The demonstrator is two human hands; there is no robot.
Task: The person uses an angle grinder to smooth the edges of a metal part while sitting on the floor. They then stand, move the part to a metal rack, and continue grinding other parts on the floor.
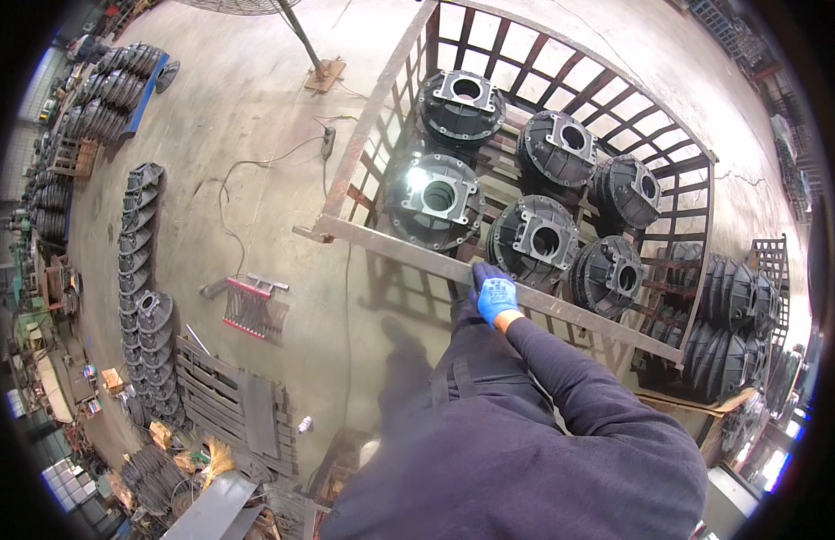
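My right hand, in a blue glove with a dark finger part, reaches from a dark sleeve to the near top rail of a rusty metal cage. Its fingers curl over the rail. Inside the cage stand several black round cast housings, each with a pale machined square flange around a central hole. Nearest to the hand is one housing, just behind the rail. Another housing sits to its left. My left hand does not show.
A pedestal fan's wooden base stands beyond the cage, with a cable on the floor. To the left lie a red-edged rack, slatted dark metal panels and a long row of housings. More housings are stacked at right.
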